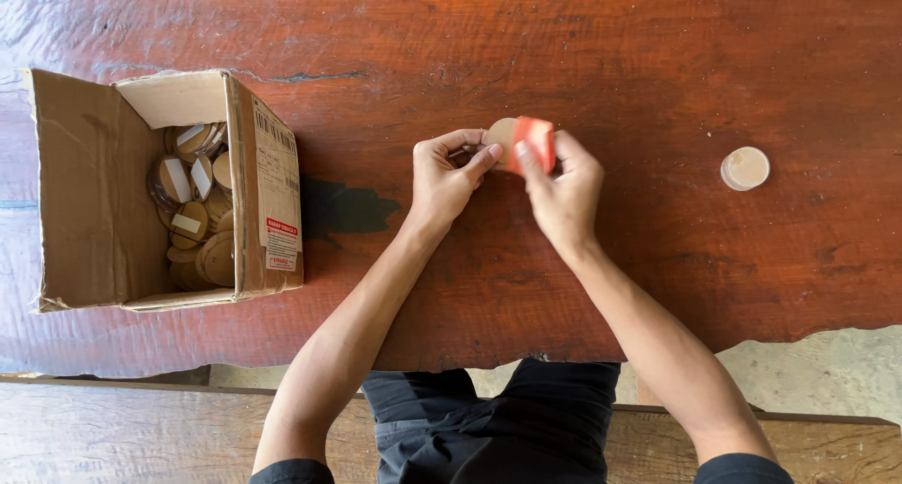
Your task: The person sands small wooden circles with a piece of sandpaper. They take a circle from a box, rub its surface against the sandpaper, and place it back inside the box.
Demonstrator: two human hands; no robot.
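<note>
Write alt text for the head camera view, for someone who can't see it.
Seen from above, a left hand and right hand together hold a tan disc and an orange piece over a reddish wooden table. An open cardboard box of similar discs sits left; one small round disc lies right.

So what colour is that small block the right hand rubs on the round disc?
Orange-red small block, seen in the head view.

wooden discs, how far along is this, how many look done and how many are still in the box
One round disc lies apart on the table, seemingly done. In hand: the left hand holds a wooden disc while the right hand presses an orange piece on it. The cardboard box holds many discs yet, so most is left.
</note>
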